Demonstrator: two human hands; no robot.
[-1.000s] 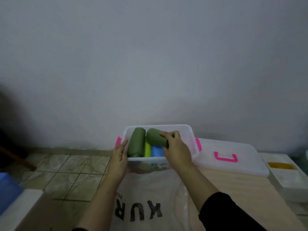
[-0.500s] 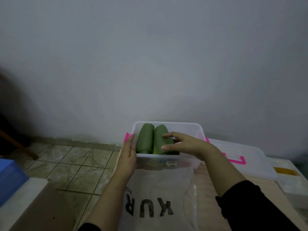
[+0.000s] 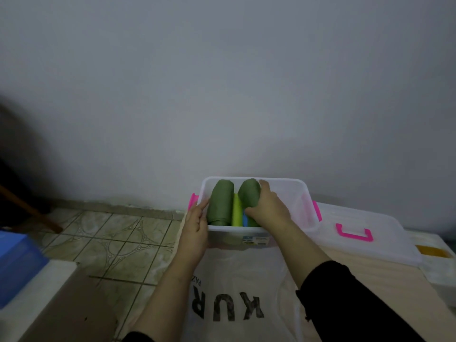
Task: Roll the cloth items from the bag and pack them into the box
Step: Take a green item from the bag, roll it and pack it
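Observation:
A clear plastic box [image 3: 291,191] with pink latches stands at the table's far edge. Inside it lie two dark green cloth rolls, one on the left [image 3: 220,202] and one beside it [image 3: 249,192], with a lime roll [image 3: 237,213] and a blue roll [image 3: 245,219] lower down between them. My right hand [image 3: 269,206] grips the right green roll from above, thumb at its near end. My left hand [image 3: 196,224] rests flat against the box's left outer wall. A white plastic bag [image 3: 229,307] printed with black letters lies flat in front of the box.
The box's clear lid [image 3: 362,233] with a pink handle lies to the right on the table. A white tray with something yellow [image 3: 431,251] sits at the far right. Tiled floor [image 3: 111,240] lies left, with a blue container [image 3: 17,262] at the left edge.
My right hand had let go of the right green roll and hovered over it; now it is back in the box gripping that roll, which sits apart from the left one. The camera shifted slightly.

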